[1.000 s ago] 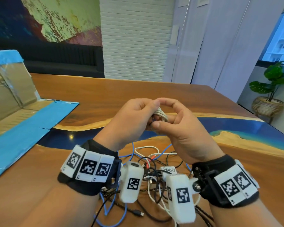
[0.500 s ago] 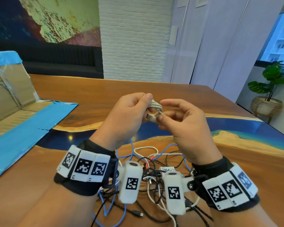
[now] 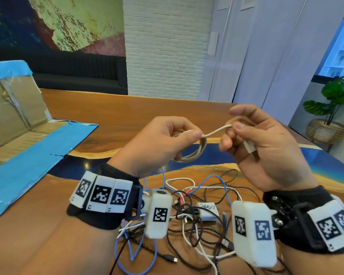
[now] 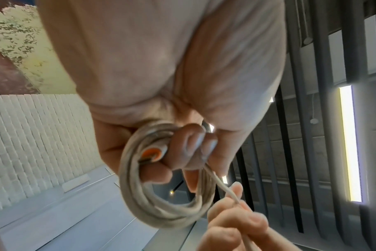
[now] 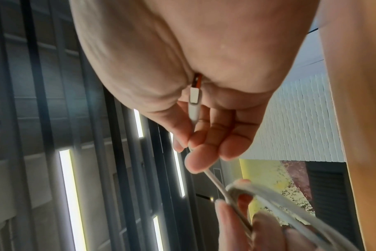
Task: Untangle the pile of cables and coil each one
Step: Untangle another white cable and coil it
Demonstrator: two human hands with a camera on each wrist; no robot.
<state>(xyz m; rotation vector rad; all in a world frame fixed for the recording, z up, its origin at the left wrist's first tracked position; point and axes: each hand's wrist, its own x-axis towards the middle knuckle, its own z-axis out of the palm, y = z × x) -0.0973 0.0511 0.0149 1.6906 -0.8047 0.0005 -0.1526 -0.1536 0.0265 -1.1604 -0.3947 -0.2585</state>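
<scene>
A: Where is the beige cable point(image 3: 189, 155) found?

B: It is held in the air between both hands, above the tangled pile of cables point(image 3: 195, 205) lying on the wooden table point(image 3: 107, 108). Most of it is wound into a small coil, which is gripped by the left hand point(image 3: 157, 143) with thumb and curled fingers; in the left wrist view the loops point(image 4: 161, 195) are seen hanging below the fingertips, with an orange-tipped plug tucked among them.

A: And the free end?

B: A short straight length is run from the coil up and to the right, toward the right hand point(image 3: 266, 147), where it is pinched between thumb and curled fingers. Its long axis lies roughly across the view, rising slightly to the right. The white connector point(image 5: 193, 100) is seen in the right wrist view lying along the palm, pointing back toward the wrist.

A: How is the coil oriented?

B: It is seen nearly edge-on from the head view, hanging downward from the left fingers.

A: What else is noted?

B: A flattened cardboard box point(image 3: 14, 116) with blue tape is seen at the left on the table, and a potted plant point(image 3: 334, 108) stands at the far right
</scene>
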